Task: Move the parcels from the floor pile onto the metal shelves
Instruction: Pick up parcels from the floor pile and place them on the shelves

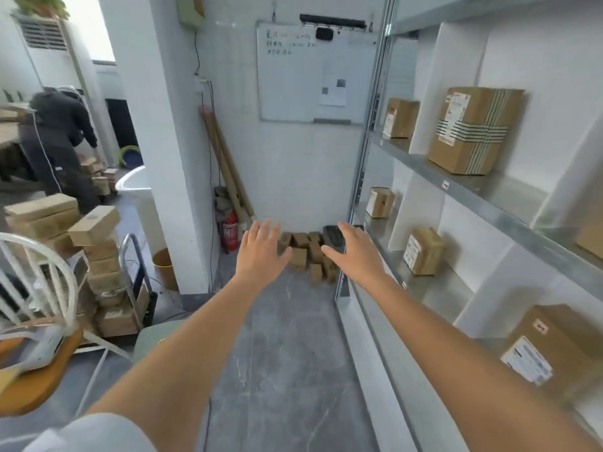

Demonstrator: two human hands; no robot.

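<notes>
Left hand (261,252) and right hand (355,254) reach empty toward floor parcels (308,252).

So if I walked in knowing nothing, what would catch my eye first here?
Probably the two bare arms stretched forward down the middle, left hand and right hand both with fingers spread and holding nothing. Beyond them, a floor pile of small brown parcels sits against the far white wall. On the right run the metal shelves, already holding several cardboard boxes, the biggest being a striped-tape box on an upper level.
</notes>
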